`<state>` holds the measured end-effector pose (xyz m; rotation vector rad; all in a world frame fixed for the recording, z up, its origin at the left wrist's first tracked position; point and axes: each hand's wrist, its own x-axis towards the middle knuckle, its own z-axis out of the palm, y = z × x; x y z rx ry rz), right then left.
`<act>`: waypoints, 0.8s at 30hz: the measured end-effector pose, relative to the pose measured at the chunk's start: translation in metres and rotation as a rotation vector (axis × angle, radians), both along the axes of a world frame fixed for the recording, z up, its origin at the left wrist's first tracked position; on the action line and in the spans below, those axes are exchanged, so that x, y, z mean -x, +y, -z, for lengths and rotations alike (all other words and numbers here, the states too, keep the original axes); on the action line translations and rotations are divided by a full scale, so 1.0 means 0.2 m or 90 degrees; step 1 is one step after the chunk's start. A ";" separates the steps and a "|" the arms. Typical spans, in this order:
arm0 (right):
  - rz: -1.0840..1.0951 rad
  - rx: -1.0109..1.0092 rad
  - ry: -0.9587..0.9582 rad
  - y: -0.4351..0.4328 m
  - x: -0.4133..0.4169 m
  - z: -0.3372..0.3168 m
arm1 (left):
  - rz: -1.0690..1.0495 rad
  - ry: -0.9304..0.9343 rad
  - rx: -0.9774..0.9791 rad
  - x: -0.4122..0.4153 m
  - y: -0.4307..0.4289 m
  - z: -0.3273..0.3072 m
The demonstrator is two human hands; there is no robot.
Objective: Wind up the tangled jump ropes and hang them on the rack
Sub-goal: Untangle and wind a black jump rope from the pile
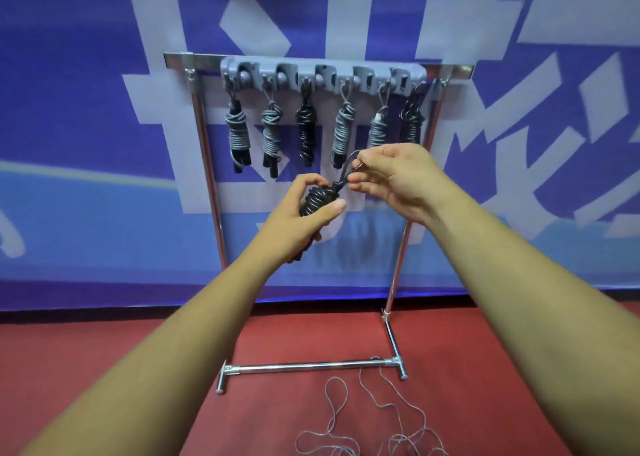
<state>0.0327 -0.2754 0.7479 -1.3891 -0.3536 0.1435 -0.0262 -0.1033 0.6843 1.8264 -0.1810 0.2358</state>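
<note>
Now our left hand grips the coiled black rope bundle; our right hand pinches its thin loop before the rack.

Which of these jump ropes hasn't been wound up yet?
The grey rope on the red floor, sprawled in loose loops. The six on the rack hang as tight bundles, and the black one gripped by the left hand is coiled.

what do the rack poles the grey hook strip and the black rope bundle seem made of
Rack poles: metal, probably chromed steel, bright mirror-like highlights.
Grey hook strip: likely moulded plastic, matte and uniform.
Black rope bundle: probably PVC or rubber cord, glossy coils.
</note>
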 end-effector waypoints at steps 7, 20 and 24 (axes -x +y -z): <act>0.063 0.074 -0.126 0.15 -0.09 -0.18 | -0.027 -0.025 0.031 -0.11 0.08 -0.14; 0.208 0.104 -0.113 -0.13 -0.55 -0.30 | 0.001 -0.032 0.037 -0.62 -0.10 -0.23; 0.257 0.204 -0.154 -0.14 -0.75 -0.35 | -0.004 -0.042 0.014 -0.85 -0.16 -0.22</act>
